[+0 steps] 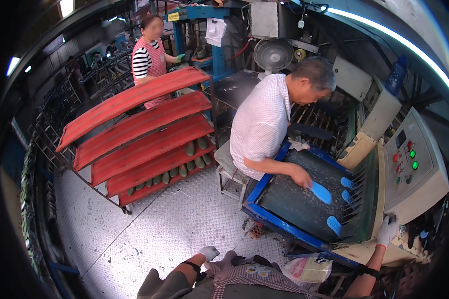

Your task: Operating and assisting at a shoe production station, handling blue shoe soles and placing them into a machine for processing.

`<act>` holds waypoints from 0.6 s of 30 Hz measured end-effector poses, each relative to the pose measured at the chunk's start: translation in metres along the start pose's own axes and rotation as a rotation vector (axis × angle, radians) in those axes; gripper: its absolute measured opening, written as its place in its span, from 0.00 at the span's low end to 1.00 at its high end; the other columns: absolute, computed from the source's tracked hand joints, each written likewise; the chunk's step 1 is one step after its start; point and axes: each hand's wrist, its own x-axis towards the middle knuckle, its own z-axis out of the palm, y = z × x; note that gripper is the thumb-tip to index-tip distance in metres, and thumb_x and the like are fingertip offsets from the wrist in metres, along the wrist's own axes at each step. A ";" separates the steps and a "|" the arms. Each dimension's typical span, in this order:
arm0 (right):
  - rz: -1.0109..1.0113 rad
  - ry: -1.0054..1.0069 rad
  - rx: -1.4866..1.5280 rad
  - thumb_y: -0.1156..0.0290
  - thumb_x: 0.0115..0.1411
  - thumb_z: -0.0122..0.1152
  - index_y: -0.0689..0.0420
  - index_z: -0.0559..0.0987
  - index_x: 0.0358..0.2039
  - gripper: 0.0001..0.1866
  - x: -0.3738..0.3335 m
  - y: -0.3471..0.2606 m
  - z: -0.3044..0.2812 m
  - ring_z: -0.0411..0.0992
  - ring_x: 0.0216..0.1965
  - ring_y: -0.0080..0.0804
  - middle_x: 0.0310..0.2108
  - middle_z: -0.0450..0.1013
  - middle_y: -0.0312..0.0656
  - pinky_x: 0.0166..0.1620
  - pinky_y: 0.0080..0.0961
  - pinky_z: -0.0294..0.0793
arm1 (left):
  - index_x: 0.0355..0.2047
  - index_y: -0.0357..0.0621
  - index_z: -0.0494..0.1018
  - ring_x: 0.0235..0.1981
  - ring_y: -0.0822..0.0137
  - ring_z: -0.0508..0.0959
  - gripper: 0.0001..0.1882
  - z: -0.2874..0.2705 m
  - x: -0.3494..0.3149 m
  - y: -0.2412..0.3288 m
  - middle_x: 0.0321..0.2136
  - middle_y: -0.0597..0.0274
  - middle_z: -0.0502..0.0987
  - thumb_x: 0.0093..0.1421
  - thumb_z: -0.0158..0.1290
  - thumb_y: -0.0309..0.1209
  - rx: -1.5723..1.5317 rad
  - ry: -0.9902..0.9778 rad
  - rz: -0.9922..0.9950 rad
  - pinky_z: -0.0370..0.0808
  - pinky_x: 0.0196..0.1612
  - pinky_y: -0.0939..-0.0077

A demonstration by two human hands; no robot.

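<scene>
My gloved right hand (387, 230) grips the machine's tan ledge (369, 249) beside the blue soles (334, 224), left hand (209, 252) loosely closed and empty near my knee; a slip risks the metal tines (356, 199)

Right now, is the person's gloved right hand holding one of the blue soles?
No, the right hand rests on the machine's edge, apart from the blue soles.

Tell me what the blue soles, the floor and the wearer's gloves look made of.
Blue soles: likely rubber or foam, matte and uniformly coloured. Floor: metal tread plate, with a raised pattern and dull glare. Gloves, as on the right hand: white knit fabric, apparently.
</scene>
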 end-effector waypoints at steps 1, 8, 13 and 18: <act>-0.019 -0.011 0.009 0.70 0.60 0.53 0.66 0.77 0.36 0.11 0.000 -0.001 -0.001 0.71 0.40 0.56 0.37 0.73 0.58 0.45 0.45 0.68 | 0.48 0.43 0.78 0.32 0.60 0.82 0.25 0.001 0.002 -0.001 0.33 0.54 0.82 0.60 0.50 0.49 -0.004 0.001 -0.002 0.78 0.41 0.64; 0.024 0.003 0.011 0.67 0.62 0.52 0.64 0.78 0.38 0.13 -0.003 0.013 0.001 0.72 0.42 0.55 0.39 0.74 0.57 0.47 0.44 0.69 | 0.47 0.43 0.78 0.34 0.60 0.83 0.26 0.005 0.009 -0.005 0.35 0.53 0.83 0.60 0.51 0.50 0.000 -0.002 -0.001 0.78 0.42 0.65; 0.026 -0.063 0.022 0.67 0.61 0.53 0.62 0.80 0.36 0.12 0.000 -0.013 -0.006 0.73 0.41 0.55 0.37 0.75 0.55 0.46 0.43 0.70 | 0.46 0.45 0.79 0.34 0.62 0.83 0.23 0.008 0.019 -0.020 0.35 0.55 0.83 0.60 0.53 0.48 -0.061 0.014 0.014 0.78 0.42 0.67; -0.063 0.032 -0.089 0.65 0.60 0.53 0.60 0.80 0.33 0.12 0.002 -0.004 0.000 0.71 0.39 0.56 0.34 0.74 0.56 0.43 0.46 0.69 | 0.46 0.42 0.79 0.31 0.66 0.83 0.21 0.009 0.021 -0.014 0.34 0.57 0.83 0.60 0.54 0.45 -0.118 -0.011 -0.039 0.79 0.39 0.69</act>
